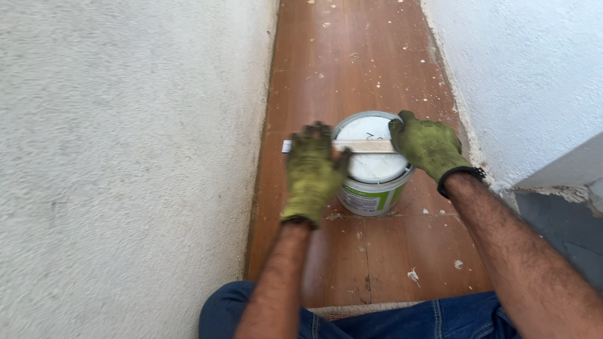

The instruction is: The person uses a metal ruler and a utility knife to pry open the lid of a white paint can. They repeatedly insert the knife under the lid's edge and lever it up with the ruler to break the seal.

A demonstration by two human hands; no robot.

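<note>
A round white bucket (372,196) with a green label stands on the brown wooden floor, holding white paint or plaster. A long flat tool blade (370,146) lies across its open top. My left hand (312,172), in a green work glove, grips the blade's left end beside the bucket's rim. My right hand (428,145), also gloved in green, holds the right end over the rim. Both forearms are bare. My knees in blue jeans show at the bottom.
A rough white plastered wall (125,157) runs along the left, another white wall (527,69) along the right with a grey ledge (565,182) jutting out. The narrow wooden floor (352,56) is speckled with white plaster bits.
</note>
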